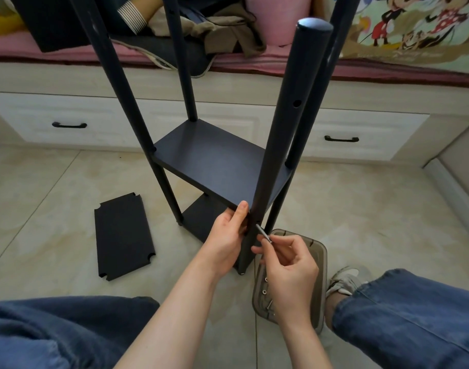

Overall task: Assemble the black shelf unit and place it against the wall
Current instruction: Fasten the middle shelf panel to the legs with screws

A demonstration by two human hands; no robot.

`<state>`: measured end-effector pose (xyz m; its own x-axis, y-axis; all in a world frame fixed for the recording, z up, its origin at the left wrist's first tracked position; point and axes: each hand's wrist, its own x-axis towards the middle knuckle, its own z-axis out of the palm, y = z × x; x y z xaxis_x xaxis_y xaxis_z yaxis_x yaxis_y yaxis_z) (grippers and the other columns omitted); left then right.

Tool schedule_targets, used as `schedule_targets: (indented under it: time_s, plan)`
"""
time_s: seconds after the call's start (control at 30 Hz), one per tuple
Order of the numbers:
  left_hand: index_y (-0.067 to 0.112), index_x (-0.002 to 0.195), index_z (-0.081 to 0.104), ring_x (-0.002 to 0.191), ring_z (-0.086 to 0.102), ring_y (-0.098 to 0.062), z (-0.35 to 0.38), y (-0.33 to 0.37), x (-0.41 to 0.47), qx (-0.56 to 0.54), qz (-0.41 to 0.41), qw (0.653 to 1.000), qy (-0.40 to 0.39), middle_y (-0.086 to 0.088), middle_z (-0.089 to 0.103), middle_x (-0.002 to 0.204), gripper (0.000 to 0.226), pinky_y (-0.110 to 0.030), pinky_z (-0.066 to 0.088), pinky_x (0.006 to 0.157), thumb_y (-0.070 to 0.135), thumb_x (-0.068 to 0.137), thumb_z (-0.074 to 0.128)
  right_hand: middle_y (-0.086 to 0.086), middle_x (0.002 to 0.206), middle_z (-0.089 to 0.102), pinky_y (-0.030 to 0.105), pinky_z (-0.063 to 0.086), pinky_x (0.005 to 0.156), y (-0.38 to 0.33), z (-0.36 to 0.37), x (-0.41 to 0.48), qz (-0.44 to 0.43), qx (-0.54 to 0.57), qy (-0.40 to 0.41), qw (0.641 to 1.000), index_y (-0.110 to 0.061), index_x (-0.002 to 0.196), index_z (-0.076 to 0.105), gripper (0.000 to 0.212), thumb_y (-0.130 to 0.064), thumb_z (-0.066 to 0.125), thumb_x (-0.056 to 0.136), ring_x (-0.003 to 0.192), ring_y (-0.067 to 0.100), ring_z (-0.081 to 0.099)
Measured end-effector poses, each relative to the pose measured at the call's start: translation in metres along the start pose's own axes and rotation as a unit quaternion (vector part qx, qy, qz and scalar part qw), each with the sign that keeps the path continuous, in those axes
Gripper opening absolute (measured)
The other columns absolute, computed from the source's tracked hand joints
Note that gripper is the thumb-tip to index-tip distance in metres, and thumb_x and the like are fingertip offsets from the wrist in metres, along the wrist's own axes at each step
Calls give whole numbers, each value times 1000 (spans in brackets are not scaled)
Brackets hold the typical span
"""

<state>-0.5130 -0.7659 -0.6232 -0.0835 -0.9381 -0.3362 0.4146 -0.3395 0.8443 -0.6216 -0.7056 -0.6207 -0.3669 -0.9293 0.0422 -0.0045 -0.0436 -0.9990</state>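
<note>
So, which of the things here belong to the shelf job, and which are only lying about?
For the job: post, gripped by the left hand; screw, pinched by the right hand; fitted shelf; loose panel; tray of spare screws.
Lying about: clothes, pink cushion, cartoon blanket, drawers.
</note>
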Motion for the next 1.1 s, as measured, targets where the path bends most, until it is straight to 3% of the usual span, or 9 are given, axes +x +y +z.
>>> schedule_targets:
  time_s: [0.23,0.5,0.77,1.1]
  plan:
    - [12,107,69,91,72,-14,2,2,-3,2,-2,1000,-5,-1,75,88,40,-29,53,84,44,89,55,4,79,74,21,57,61,-7,0,2,6,30,2,1000,-3,85,64,10,4,71,85,72,18,75]
    - [12,110,66,84,72,-10,7,3,-6,0,-9,1000,-1,3,76,86,33,-24,52,74,38,100,48,8,78,73,28,59,61,-5,7,2,23,20,-17,999,-1,84,63,9,1,72,86,75,18,75]
    - [7,115,63,63,61,-10,10,5,-9,-11,-26,1000,9,-3,69,83,39,-21,47,51,40,100,49,4,77,73,28,58,63,-5,13,5,20,1,-15,1000,-7,83,65,10,-2,72,87,72,16,74]
    - [9,116,62,71,67,-13,10,5,-10,-13,-23,1000,2,-2,73,84,40,-24,52,59,41,97,50,1,73,73,22,55,61,-8,18,9,12,-20,-14,1000,-12,79,65,14,-3,73,86,69,14,73]
